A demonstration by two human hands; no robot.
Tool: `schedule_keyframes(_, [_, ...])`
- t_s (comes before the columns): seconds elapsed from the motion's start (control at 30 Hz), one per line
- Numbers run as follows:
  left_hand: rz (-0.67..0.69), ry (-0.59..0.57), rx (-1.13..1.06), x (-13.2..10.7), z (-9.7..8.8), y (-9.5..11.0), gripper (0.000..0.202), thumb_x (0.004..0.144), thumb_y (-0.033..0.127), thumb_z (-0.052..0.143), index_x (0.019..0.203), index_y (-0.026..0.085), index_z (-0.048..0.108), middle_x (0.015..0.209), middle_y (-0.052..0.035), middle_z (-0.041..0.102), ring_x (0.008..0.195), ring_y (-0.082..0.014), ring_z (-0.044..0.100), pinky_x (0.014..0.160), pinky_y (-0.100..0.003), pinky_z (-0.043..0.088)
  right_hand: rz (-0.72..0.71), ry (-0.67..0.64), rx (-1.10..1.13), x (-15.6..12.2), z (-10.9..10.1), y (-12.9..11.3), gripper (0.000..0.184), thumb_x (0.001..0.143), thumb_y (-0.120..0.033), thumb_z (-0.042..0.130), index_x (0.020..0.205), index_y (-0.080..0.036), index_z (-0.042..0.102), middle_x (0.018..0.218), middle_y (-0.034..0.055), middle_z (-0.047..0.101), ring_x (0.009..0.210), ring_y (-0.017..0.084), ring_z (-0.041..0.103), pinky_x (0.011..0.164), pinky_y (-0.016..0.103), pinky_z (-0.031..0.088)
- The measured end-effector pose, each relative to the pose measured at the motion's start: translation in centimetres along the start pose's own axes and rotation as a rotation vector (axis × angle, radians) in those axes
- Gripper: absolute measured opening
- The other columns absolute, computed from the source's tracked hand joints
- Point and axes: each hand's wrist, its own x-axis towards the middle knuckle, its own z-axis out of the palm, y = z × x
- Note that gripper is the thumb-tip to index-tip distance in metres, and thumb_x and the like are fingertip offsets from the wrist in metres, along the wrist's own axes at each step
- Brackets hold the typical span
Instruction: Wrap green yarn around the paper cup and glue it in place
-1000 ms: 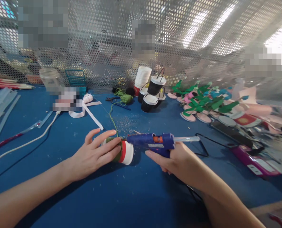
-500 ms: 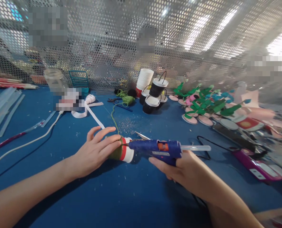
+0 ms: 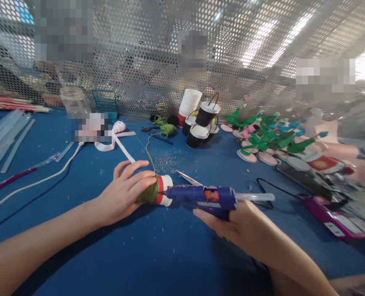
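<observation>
My left hand [image 3: 122, 195] grips the yarn-wrapped cup [image 3: 150, 195], my right hand [image 3: 233, 221] clasps a glue gun [image 3: 202, 196], nozzle [image 3: 164, 192] at the red band [image 3: 160, 200], green yarn [image 3: 168, 130] on the tabletop [image 3: 170, 263]

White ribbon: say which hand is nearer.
Left. The left hand, on the cup, is close beside the white ribbon; the right hand, gripping the glue gun, is farther off to its right.

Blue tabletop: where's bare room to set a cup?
Widest: near stretch between left arm and right arm, specks aside. Smaller: between white cord and left arm; between black buckets and glue gun, right of the blade. Crowded: right side, with paper leaves and purple power strip.
</observation>
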Motion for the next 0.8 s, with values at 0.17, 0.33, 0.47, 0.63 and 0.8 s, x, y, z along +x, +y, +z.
schedule_keyframes(0.17, [0.044,0.026,0.013,0.0,0.1,0.0,0.036,0.075,0.012,0.055,0.108,0.017,0.044,0.113,-0.0088,0.057,0.118,-0.0269,0.037,0.096,-0.046,0.021,0.028,0.006,-0.001,0.2,-0.1,0.1,0.028,0.079,-0.036,0.048,0.055,-0.021,0.054,0.034,-0.0056,0.045,0.032,0.010,0.043,0.034,0.021,0.036])
schedule_keyframes(0.33, [0.119,0.060,0.082,0.1,0.1,0.2,0.025,0.083,0.009,0.043,0.107,0.014,0.048,0.111,-0.0081,0.059,0.117,-0.0263,0.038,0.097,-0.045,0.020,0.057,0.051,0.009,0.5,-0.1,0.0,0.022,0.078,-0.035,0.050,0.066,-0.019,0.060,0.040,-0.0040,0.049,0.037,0.011,0.045,0.039,0.021,0.039])
schedule_keyframes(0.47, [0.175,0.079,0.145,0.0,0.1,0.4,0.026,0.087,0.009,0.036,0.108,0.014,0.050,0.112,-0.0067,0.059,0.117,-0.0257,0.039,0.098,-0.044,0.020,0.062,0.050,-0.013,1.2,-0.3,0.1,0.022,0.075,-0.033,0.050,0.069,-0.018,0.064,0.044,-0.0029,0.049,0.038,0.010,0.043,0.041,0.022,0.038])
schedule_keyframes(0.63, [0.185,0.052,0.173,-0.2,0.1,0.5,0.026,0.089,0.011,0.034,0.109,0.016,0.050,0.115,-0.0053,0.058,0.119,-0.0249,0.037,0.100,-0.044,0.018,0.182,-0.016,0.072,1.8,-0.3,-0.3,0.018,0.072,-0.030,0.053,0.060,-0.019,0.061,0.037,-0.0047,0.045,0.034,0.010,0.043,0.037,0.021,0.038])
schedule_keyframes(0.8, [0.196,0.064,0.177,-0.2,0.1,0.4,0.026,0.090,0.011,0.033,0.108,0.016,0.051,0.114,-0.0057,0.058,0.120,-0.0245,0.035,0.100,-0.044,0.018,0.368,-0.074,0.273,2.3,0.2,-0.5,0.029,0.074,-0.038,0.052,0.053,-0.019,0.047,0.035,-0.0048,0.043,0.032,0.008,0.042,0.035,0.019,0.036])
